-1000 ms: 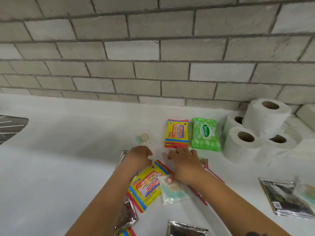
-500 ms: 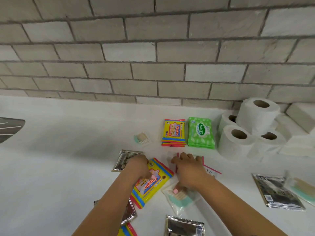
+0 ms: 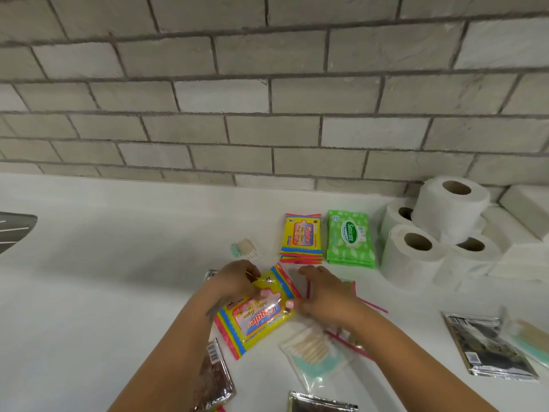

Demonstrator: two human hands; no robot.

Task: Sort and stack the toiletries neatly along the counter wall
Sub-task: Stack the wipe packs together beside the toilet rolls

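Both hands have closed on the yellow pack [image 3: 258, 318], lifting it off the worktop [image 3: 104, 292].
Left hand [image 3: 237, 281] and right hand [image 3: 325, 295] grip it; square its edges onto the yellow stack [image 3: 301, 237].

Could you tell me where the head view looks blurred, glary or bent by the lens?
Head view: both the left hand and the right hand are motion-smeared around the yellow Giggles wipes pack; glare whitens that pack's glossy film; the silver foil sachet at right reflects light; the grey brick wall shows courses bowed by the wide-angle lens; soft shadows fall on the white counter.
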